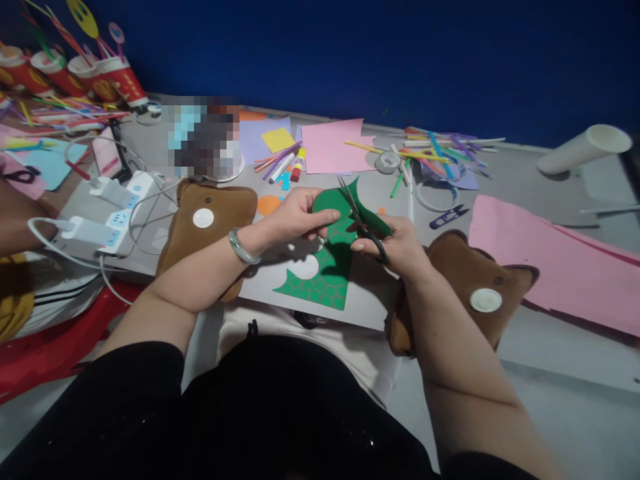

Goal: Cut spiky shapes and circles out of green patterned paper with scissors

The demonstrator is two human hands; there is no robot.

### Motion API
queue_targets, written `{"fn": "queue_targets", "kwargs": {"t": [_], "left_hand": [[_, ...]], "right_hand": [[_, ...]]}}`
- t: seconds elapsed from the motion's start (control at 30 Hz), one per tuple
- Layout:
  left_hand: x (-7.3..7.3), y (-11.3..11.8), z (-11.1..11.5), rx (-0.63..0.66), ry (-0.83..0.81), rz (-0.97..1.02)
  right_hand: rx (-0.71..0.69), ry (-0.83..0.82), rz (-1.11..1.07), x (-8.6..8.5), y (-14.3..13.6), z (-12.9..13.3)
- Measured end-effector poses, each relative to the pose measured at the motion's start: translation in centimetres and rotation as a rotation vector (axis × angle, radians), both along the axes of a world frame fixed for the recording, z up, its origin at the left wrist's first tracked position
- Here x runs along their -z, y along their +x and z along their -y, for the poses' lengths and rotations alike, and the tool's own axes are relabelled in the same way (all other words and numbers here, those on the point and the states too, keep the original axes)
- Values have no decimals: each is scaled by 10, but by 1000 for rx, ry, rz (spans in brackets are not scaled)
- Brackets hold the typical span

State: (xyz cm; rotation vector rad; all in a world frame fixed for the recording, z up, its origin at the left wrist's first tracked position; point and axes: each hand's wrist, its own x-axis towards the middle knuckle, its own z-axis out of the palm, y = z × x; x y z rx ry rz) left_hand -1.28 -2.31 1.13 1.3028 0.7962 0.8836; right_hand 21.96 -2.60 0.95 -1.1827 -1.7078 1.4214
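Between thumb and fingers, my left hand [304,212] pinches a green sheet of paper [327,199] by its left side. My right hand [395,247] grips black-handled scissors [371,235], their blades pointing up and away across the green paper. Part of the paper lies bent over near my right fingers, with a jagged cut edge by the blades. Below both hands, another green piece with a pattern of circles [317,288] lies on the table; its left side has a curved cut-out. Whether the two green pieces are joined is hard to tell.
Brown cushions [215,207] lie under both forearms. A glue stick [298,165], pink paper [333,145], a tape roll [387,162], thread snips [449,217] and colourful sticks [445,150] lie beyond. At left are a power strip [127,213] with cables, and red cups [123,80].
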Motion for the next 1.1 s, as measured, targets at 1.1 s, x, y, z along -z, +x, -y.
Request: {"fn": "queue_targets", "kwargs": {"t": [1.1], "left_hand": [[-9, -14, -7, 52, 11, -137]], "right_hand": [[-50, 9, 54, -7, 3, 2]]}}
